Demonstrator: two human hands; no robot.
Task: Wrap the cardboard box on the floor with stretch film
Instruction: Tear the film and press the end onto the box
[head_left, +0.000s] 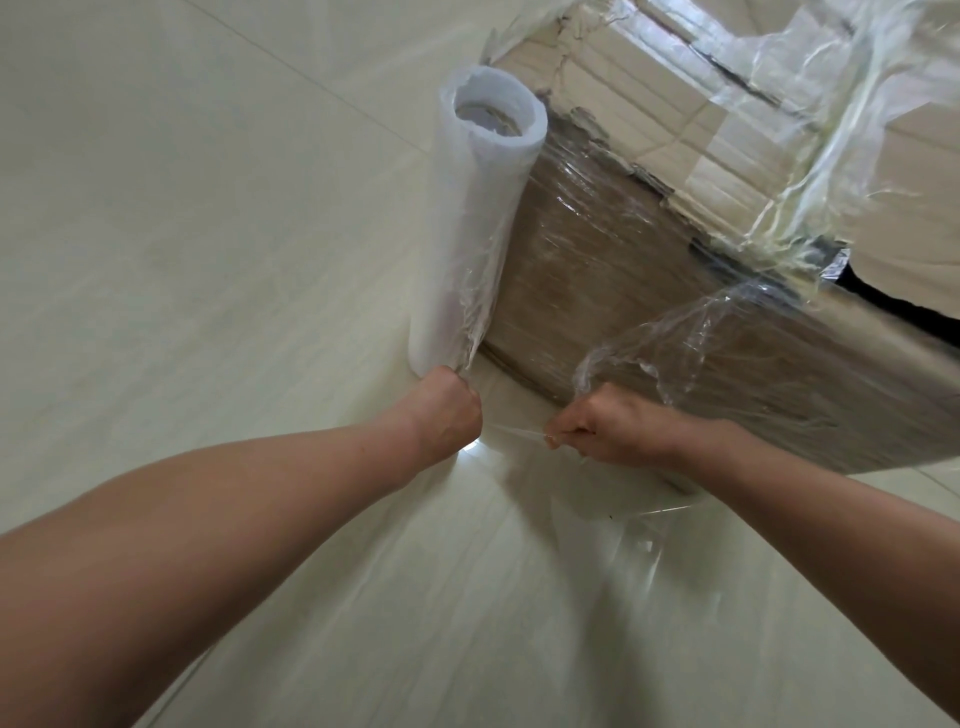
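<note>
Cardboard box (587, 291) film-wrapped (torn top edges), both hands' fingers (563, 434) clenched on stretch film (519, 430).

The pale tiled floor (182, 234) is lying wide open out past the left hand (451, 410). The tall film roll (467, 234) is standing right above that fist. The big cardboard box (597, 291) is blocking everything beyond the right hand (608, 428). A thin film strand (511, 428) is crossing the small gap between the fists.
</note>
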